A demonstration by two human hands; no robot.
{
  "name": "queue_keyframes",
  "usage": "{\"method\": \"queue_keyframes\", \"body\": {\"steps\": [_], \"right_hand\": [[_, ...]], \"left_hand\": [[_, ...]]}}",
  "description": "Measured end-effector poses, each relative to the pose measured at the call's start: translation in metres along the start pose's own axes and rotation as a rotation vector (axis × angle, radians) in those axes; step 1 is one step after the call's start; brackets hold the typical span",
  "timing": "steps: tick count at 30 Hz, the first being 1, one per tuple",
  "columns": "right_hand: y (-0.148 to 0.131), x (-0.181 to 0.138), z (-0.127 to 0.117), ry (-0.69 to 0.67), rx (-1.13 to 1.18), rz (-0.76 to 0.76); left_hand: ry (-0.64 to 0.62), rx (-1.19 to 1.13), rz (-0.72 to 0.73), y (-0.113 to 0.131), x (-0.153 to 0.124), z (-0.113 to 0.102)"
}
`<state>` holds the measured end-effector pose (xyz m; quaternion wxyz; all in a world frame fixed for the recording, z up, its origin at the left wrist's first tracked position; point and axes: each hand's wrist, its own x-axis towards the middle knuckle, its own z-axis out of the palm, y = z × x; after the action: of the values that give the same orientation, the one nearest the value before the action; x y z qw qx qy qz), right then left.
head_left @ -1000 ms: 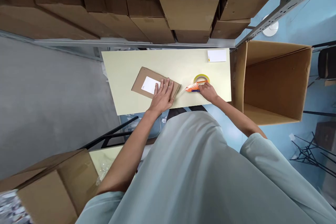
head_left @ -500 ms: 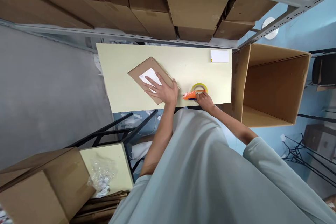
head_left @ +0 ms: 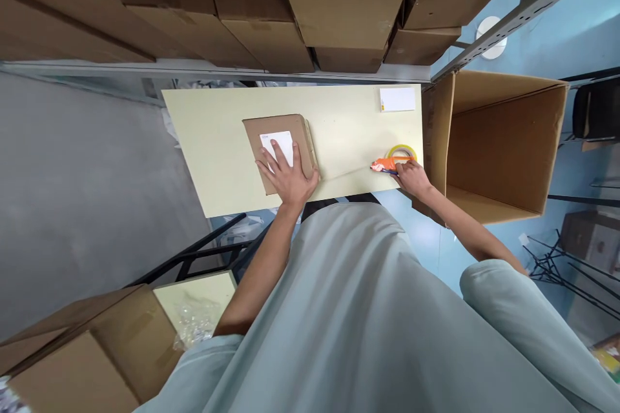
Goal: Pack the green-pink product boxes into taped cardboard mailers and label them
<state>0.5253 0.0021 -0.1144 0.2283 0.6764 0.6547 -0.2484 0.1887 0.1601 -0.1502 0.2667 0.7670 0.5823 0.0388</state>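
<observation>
A small flat cardboard box [head_left: 278,126] with a white label [head_left: 276,141] lies on the pale yellow table [head_left: 213,142]. My left hand [head_left: 287,174] rests flat on it with fingers spread, pressing it down. My right hand [head_left: 411,177] is closed round an orange tape dispenser [head_left: 387,164] with a yellow-rimmed roll of clear tape, near the table's right front corner. A thin strip of clear tape stretches from the dispenser toward the box.
A white card [head_left: 398,99] lies at the table's far right corner. A large open cardboard box [head_left: 498,142] stands to the right. Shelves of stacked brown boxes [head_left: 339,6] fill the back. A low stool [head_left: 194,297] and more boxes [head_left: 87,348] sit at lower left.
My left hand has turned the box so that it lies squarer to the table edge. My right hand has pulled the tape dispenser away to the right, drawing out tape.
</observation>
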Motion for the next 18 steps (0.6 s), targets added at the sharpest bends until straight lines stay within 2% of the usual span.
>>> {"method": "queue_keyframes", "body": {"steps": [3,8,12,15,18], "right_hand": [[-0.012,0.027,-0.030,0.041,0.052,0.074],[-0.078,0.082,-0.067,0.106,0.157,0.103],[-0.122,0.101,-0.080,0.087,0.212,0.064],[-0.135,0.105,-0.090,0.083,0.237,0.109],[-0.130,0.106,-0.106,0.110,0.262,0.210]], "left_hand": [[0.027,-0.007,0.000,0.003,-0.005,0.010],[0.046,0.000,-0.008,0.014,-0.022,0.025],[0.056,0.012,0.015,0.020,-0.030,0.030],[0.063,0.009,0.024,0.020,-0.031,0.030],[0.022,-0.001,0.051,0.015,-0.032,0.025]]}}
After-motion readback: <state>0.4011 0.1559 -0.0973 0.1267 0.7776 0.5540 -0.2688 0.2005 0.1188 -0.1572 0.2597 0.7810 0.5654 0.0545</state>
